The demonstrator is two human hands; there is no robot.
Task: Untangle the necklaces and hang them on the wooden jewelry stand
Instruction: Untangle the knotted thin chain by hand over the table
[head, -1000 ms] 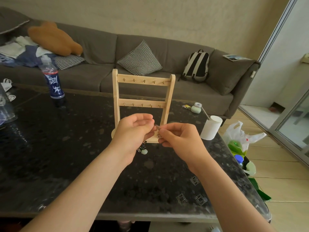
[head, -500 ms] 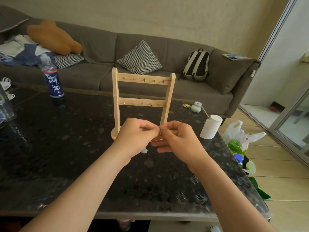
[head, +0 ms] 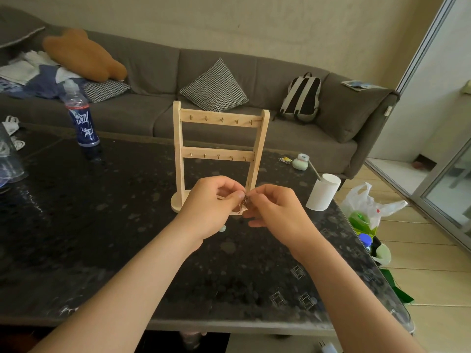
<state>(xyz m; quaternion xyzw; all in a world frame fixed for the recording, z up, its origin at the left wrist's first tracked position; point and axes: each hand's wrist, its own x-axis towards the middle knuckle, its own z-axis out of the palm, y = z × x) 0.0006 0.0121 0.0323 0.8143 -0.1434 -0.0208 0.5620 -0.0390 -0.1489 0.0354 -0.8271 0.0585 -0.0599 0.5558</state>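
Note:
The wooden jewelry stand (head: 219,138) stands upright on the dark table (head: 102,238), its two rails of small hooks bare. Just in front of its base, my left hand (head: 211,207) and my right hand (head: 275,212) meet fingertip to fingertip. Both pinch a small tangled bunch of necklaces (head: 245,201) between thumb and fingers. A pale green bead (head: 223,228) of the tangle peeks out below my left hand. Most of the chains are hidden inside my hands.
A blue bottle (head: 81,118) stands far left on the table. A white paper cup (head: 322,194) with a stick and a small green pot (head: 300,163) sit at the right. A grey sofa (head: 254,85) runs behind; plastic bags (head: 369,207) lie on the floor at right.
My hands have drawn closer together and shifted slightly; the dangling part of the tangle with the green bead now hangs mostly hidden behind my left hand.

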